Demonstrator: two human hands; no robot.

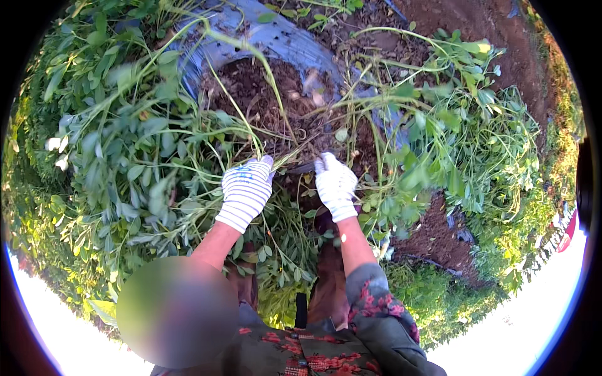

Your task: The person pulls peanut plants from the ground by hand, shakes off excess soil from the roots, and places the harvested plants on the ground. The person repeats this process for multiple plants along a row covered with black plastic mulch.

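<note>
My left hand (pixel 247 190), in a white glove with dark stripes, is closed around green plant stems (pixel 256 141) low over the soil. My right hand (pixel 335 181), in a similar glove, is curled at the right end of a dark flat strip (pixel 301 168). The strip lies between both hands; I cannot tell whether it is a blade or plastic film. Thin roots and stems cross just above it. Bare brown soil (pixel 244 89) shows beyond the hands, in a torn opening of the bluish plastic mulch film (pixel 282 33).
Dense leafy plants (pixel 117 141), which look like peanut plants, crowd the left. More sprawl at the right (pixel 451 141). My legs (pixel 329 282) stand among foliage below. A reddish dirt strip (pixel 475 37) runs along the upper right, and film scraps (pixel 463 232) lie on soil at lower right.
</note>
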